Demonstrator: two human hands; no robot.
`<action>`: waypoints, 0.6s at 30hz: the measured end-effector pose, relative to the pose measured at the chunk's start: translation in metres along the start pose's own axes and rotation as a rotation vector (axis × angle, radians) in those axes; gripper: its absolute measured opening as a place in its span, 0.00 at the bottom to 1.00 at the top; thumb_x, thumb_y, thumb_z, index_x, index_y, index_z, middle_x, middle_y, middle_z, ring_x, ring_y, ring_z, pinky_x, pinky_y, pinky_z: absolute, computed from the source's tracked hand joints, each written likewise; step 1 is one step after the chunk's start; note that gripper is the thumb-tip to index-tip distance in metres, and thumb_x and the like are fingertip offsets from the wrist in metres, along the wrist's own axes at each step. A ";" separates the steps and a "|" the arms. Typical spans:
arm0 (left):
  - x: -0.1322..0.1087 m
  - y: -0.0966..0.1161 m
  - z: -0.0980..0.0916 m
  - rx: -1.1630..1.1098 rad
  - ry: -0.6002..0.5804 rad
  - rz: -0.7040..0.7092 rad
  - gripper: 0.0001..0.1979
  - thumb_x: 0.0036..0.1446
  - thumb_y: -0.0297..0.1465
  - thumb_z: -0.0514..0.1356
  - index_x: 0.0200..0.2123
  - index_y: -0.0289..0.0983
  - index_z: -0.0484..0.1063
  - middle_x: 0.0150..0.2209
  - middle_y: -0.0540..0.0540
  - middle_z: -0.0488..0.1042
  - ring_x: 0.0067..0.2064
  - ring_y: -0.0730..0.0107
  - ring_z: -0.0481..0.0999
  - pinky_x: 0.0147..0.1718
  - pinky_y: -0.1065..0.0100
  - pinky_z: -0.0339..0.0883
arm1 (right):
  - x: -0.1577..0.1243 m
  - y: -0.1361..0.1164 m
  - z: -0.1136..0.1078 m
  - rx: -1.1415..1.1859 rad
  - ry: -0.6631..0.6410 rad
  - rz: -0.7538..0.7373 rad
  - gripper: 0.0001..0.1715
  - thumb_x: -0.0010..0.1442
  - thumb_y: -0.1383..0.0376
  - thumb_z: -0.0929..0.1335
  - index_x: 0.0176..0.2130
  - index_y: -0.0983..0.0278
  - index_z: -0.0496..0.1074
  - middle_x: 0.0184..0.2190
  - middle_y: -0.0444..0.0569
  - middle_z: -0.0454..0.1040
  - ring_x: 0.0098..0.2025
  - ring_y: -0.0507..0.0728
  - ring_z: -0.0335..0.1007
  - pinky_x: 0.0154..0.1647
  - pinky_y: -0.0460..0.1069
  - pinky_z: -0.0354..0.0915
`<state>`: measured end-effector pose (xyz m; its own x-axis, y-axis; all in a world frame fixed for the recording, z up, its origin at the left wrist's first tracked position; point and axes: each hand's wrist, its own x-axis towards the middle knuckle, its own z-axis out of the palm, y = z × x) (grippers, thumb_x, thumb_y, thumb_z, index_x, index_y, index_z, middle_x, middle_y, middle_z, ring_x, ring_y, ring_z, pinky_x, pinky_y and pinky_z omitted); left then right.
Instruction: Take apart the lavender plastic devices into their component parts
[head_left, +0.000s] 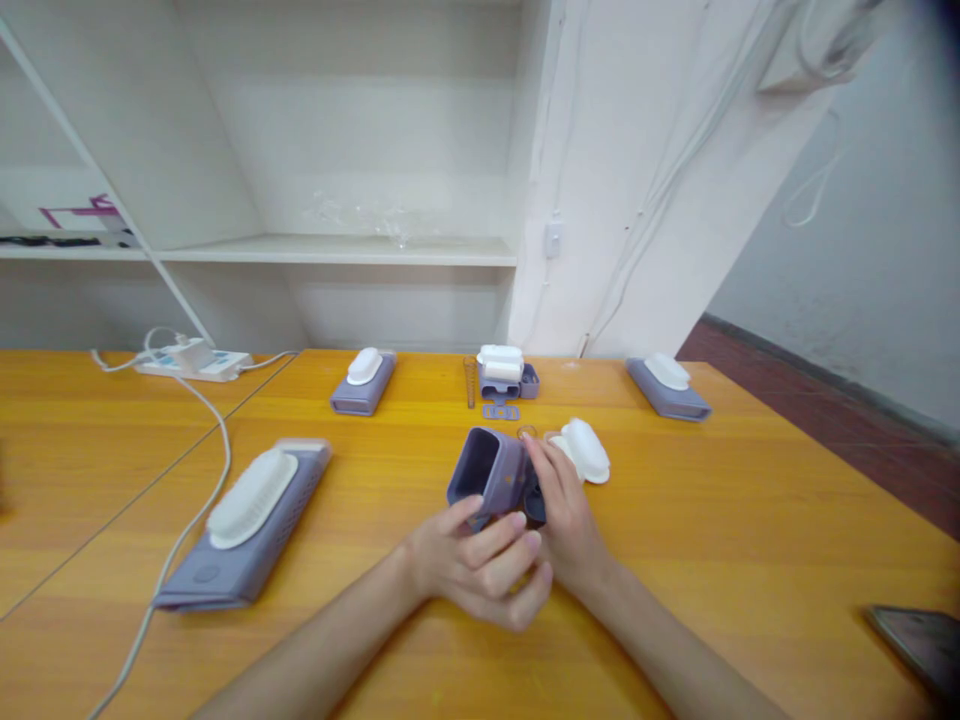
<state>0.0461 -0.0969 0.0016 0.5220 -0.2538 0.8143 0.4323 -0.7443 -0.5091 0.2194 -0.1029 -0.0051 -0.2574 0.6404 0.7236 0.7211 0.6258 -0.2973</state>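
I have the purple casing (pixel 504 478) between the two hands, its hollow mouth turned toward the left and away from me. My right hand (pixel 571 515) holds it at its right end, fingers bent over that side, a dark round part (pixel 534 502) showing just under the fingers. My left hand (pixel 487 570) sits below the mouth, its thumb at the lower edge and the other fingers loosely curled in front; I cannot tell how firmly it grips, nor whether the casing touches the table (pixel 720 510). Just beyond the right fingertips I see a thin ring (pixel 527 432), and close behind that hand a white shell (pixel 586 452). Farther out, straight past the grip, stands a small cluster (pixel 501 368) of white and purple parts, with a flat purple frame (pixel 501 411) on the near side and a brownish strip (pixel 470 382) to the left. Well left of the grip lies a large purple unit (pixel 276 530) topped by a white oval piece (pixel 253 497), a white cable (pixel 226 450) running past it. Similar smaller units lie beyond the grip, one left (pixel 379 385), one right (pixel 667 402).
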 end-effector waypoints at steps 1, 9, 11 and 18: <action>-0.001 0.001 0.001 0.033 0.033 0.002 0.12 0.46 0.36 0.66 0.35 0.52 0.69 0.42 0.54 0.69 0.48 0.70 0.67 0.60 0.52 0.52 | 0.000 -0.002 0.000 0.026 0.015 0.003 0.41 0.59 0.62 0.65 0.65 0.64 0.45 0.57 0.59 0.59 0.60 0.63 0.55 0.59 0.63 0.57; -0.013 0.001 0.012 0.043 0.186 -0.047 0.16 0.44 0.31 0.66 0.36 0.50 0.65 0.43 0.55 0.69 0.48 0.70 0.69 0.62 0.50 0.50 | 0.005 -0.007 -0.011 0.007 0.325 0.055 0.52 0.48 0.57 0.72 0.64 0.66 0.48 0.51 0.60 0.60 0.52 0.66 0.59 0.49 0.63 0.65; -0.011 -0.003 0.011 0.012 0.155 -0.100 0.17 0.43 0.28 0.65 0.37 0.48 0.65 0.44 0.53 0.68 0.49 0.70 0.69 0.61 0.50 0.52 | 0.006 -0.004 -0.014 -0.025 0.367 0.085 0.53 0.47 0.57 0.72 0.64 0.66 0.48 0.49 0.59 0.60 0.50 0.65 0.59 0.47 0.62 0.65; -0.005 -0.016 0.007 -0.069 -0.197 -0.209 0.16 0.50 0.30 0.60 0.43 0.41 0.65 0.45 0.42 0.71 0.52 0.61 0.69 0.54 0.48 0.60 | 0.009 0.013 -0.022 -0.034 0.423 0.217 0.49 0.51 0.54 0.68 0.64 0.65 0.48 0.47 0.58 0.59 0.48 0.65 0.59 0.46 0.61 0.64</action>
<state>0.0416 -0.0795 0.0042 0.5627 0.0290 0.8262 0.4981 -0.8095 -0.3109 0.2406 -0.0990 0.0116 0.1808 0.5122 0.8396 0.7520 0.4782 -0.4537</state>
